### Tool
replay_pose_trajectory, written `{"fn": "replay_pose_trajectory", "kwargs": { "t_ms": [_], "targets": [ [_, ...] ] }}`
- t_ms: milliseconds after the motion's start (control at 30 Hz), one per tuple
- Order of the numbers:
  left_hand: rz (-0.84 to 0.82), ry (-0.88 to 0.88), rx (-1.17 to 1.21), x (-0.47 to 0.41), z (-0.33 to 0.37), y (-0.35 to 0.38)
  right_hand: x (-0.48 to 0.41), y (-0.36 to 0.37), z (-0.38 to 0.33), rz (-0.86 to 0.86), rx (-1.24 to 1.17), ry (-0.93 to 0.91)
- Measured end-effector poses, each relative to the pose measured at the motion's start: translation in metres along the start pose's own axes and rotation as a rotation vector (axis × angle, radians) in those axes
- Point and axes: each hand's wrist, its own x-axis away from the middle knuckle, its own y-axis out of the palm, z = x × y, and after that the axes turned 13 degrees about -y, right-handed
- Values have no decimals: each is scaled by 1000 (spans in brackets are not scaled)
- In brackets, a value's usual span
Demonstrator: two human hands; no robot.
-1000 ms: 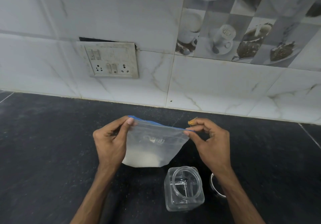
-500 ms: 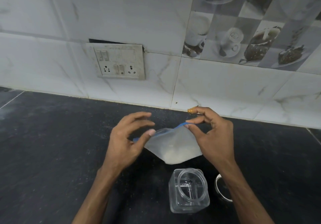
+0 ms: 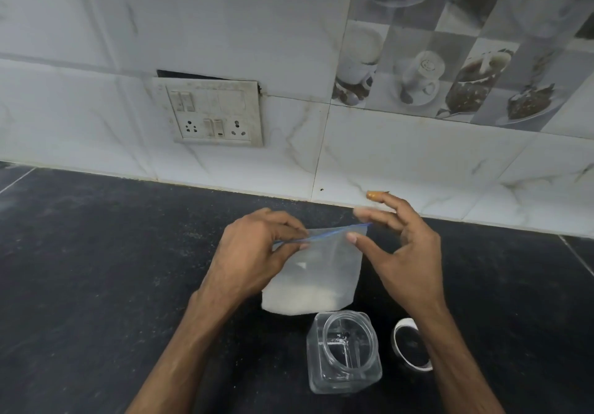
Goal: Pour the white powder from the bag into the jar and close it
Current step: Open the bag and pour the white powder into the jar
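A clear zip bag (image 3: pixel 324 262) with a blue seal strip hangs upright above the black counter, with white powder (image 3: pixel 299 301) settled in its bottom. My left hand (image 3: pixel 254 253) pinches the left part of the seal strip. My right hand (image 3: pixel 401 253) is at the bag's top right corner with its fingers spread and blurred; the thumb tip rests against the bag's front. Just below the bag stands a clear plastic jar (image 3: pixel 345 352), open, with a round mouth. Its white-rimmed lid (image 3: pixel 409 344) lies to the jar's right, partly behind my right forearm.
The black stone counter (image 3: pixel 96 285) runs wide to the left and right of my arms. A white tiled wall (image 3: pixel 401 163) closes the back, with a switch and socket plate (image 3: pixel 212 113) above the counter.
My right hand has loosened from its pinch on the bag's corner and its fingers have spread. The bag has swung back upright, and my left hand has closed on the seal strip.
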Motion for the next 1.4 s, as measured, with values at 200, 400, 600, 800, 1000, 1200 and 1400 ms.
{"fn": "replay_pose_trajectory", "kwargs": {
  "t_ms": [200,400,600,800,1000,1200,1400],
  "targets": [
    [42,25,-68,-5,5,-16,28,-6,48,-378,-152,345],
    [101,40,-26,-3,9,-29,44,20,62,-379,-208,322],
    [181,-25,78,9,-14,-33,35,20,60,-231,-194,292],
    [223,-61,151,22,-21,-32,33,21,57,-143,-151,228],
    [256,-91,197,25,-23,-25,26,16,55,-132,-127,166],
    [251,-101,245,25,-23,-20,24,9,55,-42,-101,157],
    [233,-109,272,28,-24,-13,30,5,50,19,-93,141]
  ]
}}
